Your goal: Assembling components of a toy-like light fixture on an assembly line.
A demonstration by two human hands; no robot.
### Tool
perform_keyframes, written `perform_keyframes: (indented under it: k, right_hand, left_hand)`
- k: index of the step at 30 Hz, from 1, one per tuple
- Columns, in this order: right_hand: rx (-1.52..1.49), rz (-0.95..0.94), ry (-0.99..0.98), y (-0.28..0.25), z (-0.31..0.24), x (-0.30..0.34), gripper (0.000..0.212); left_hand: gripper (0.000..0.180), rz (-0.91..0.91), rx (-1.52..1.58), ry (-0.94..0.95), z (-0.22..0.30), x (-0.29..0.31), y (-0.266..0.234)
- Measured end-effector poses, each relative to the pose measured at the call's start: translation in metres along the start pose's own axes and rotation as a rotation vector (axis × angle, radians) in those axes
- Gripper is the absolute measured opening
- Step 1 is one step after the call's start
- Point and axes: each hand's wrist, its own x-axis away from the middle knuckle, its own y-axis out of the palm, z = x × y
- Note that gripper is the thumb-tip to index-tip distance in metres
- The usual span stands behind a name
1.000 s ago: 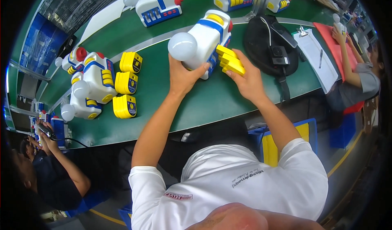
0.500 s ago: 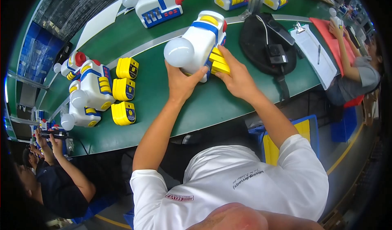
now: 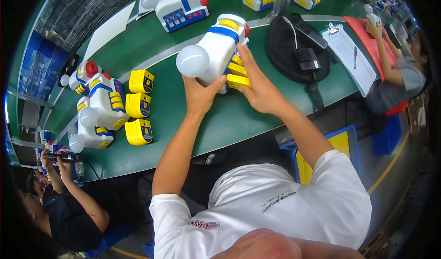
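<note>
I hold a white plastic device (image 3: 218, 45) with blue bands, a round white bulb (image 3: 192, 61) at its near end and a red part at its far end. My left hand (image 3: 200, 95) grips its near underside, thumb and fingers on either side of the bulb end. Along the device's right side lies my right hand (image 3: 262, 88), fingers against the casing and thumb by the lowest of several yellow bars (image 3: 238, 81). These bars stand out from the side. How far my right fingers curl behind the device is hidden.
Yellow battery-like blocks (image 3: 138, 105) stand in a row at left, beside similar white devices (image 3: 105, 103). Another device (image 3: 181, 11) is at the back. To the right are a black pad (image 3: 294, 52) with cabled electronics and a clipboard (image 3: 351, 59). Co-workers sit on both sides.
The device has shifted slightly left and toward me in both hands. My right fingers have straightened along its side, and more of the yellow bars shows.
</note>
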Motion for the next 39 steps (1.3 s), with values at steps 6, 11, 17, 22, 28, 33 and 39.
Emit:
perform_keyframes:
  k: [6, 11, 17, 22, 28, 33, 39]
  right_hand:
    - [0.002, 0.096, 0.004, 0.011, 0.006, -0.008, 0.101]
    - [0.068, 0.143, 0.075, 0.023, 0.000, -0.010, 0.097]
    - [-0.677, 0.447, -0.052, 0.066, 0.030, -0.031, 0.104]
    - [-0.096, 0.341, -0.102, 0.061, 0.026, -0.033, 0.113]
    - [-0.560, 0.193, 0.155, -0.024, 0.013, -0.119, 0.060]
    - [-0.765, 0.031, 0.426, -0.071, 0.033, -0.170, 0.048]
    - [-0.757, 0.101, 0.512, -0.069, 0.024, -0.168, 0.048]
  left_hand:
    - [0.091, -0.011, 0.010, -0.012, -0.001, 0.001, 0.000]
    - [0.093, 0.000, 0.066, -0.021, 0.004, 0.001, 0.001]
    - [0.090, 0.007, -0.128, 0.048, 0.003, 0.008, 0.014]
    - [0.071, -0.141, 0.267, 0.054, -0.015, 0.000, -0.014]
    - [0.072, -0.037, 0.343, 0.232, 0.023, -0.025, -0.026]
    - [0.032, 0.189, 0.313, 0.088, 0.001, -0.019, -0.030]
    - [0.032, 0.143, 0.205, 0.006, -0.014, -0.020, -0.030]
